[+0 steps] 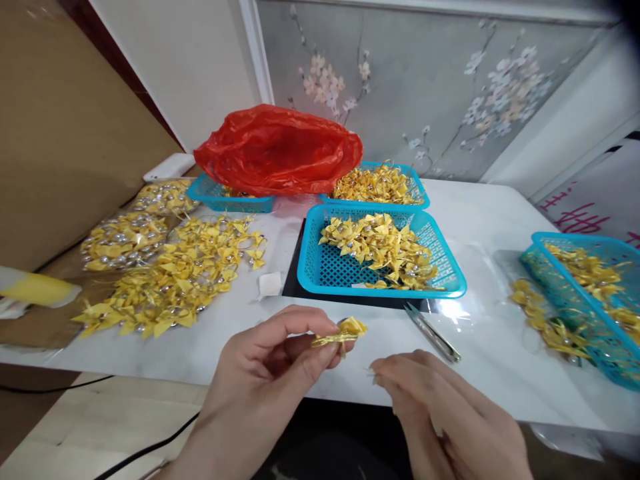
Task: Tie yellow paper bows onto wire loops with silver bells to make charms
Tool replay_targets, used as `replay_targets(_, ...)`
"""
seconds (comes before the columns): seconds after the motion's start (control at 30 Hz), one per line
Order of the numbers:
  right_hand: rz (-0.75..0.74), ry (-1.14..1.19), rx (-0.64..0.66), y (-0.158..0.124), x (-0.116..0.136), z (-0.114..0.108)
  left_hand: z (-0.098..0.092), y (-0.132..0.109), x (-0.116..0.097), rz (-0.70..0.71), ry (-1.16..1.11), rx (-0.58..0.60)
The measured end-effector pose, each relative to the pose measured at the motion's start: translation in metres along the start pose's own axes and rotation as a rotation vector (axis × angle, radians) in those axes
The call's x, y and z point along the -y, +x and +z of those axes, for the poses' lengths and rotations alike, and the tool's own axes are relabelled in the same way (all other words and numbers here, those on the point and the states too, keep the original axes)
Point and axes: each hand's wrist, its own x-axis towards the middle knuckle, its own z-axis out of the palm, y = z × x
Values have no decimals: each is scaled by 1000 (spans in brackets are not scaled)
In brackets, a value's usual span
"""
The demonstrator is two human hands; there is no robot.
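Between the thumb and fingers of my left hand [280, 363] is a small yellow ribbon flower [353, 327] with gold strands along it. My right hand [445, 400] is closed just to the right, its fingertips pinched on a thin, pale strand-like piece [371, 371] too fine to name. A gap lies between the two hands. Beyond them stands a blue basket [383, 293] with a heap of yellow ribbon flowers [385, 243], some with silvery beads. Thread snips [433, 333] lie on the white table near my right hand.
Loose yellow flowers [185, 270] and bagged bundles [125, 240] cover the table's left side. A red plastic bag [280, 150] rests over a rear blue basket [230, 203]; another basket [423, 193] stands beside it. At the right edge is a further blue basket [590, 293].
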Motion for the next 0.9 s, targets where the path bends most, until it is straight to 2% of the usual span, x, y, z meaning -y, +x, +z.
replay_targets(0.13,123,-262,-99,-2,-28,-18,7,-2,-4,-3,-2,-76)
replay_targets(0.2,93,-375,-101,-3,-49,-25,9,-2,-5,-34,-26,-109)
replay_targets(0.3,74,-532,-94,-6,-79,-28,10,-1,-6,-114,-23,-83)
replay_targets(0.43,158,-703,-56,-10,-107,-22,12,4,-4,-183,-23,-43)
replay_targets(0.6,180,-824,7,-7,-122,-16,18,7,-1,-218,-26,-23)
replay_targets(0.77,184,-913,69,-4,-124,-12,23,9,0,-241,-59,-2)
replay_targets(0.9,142,-932,66,-5,-126,-13,20,11,3,-247,-9,36)
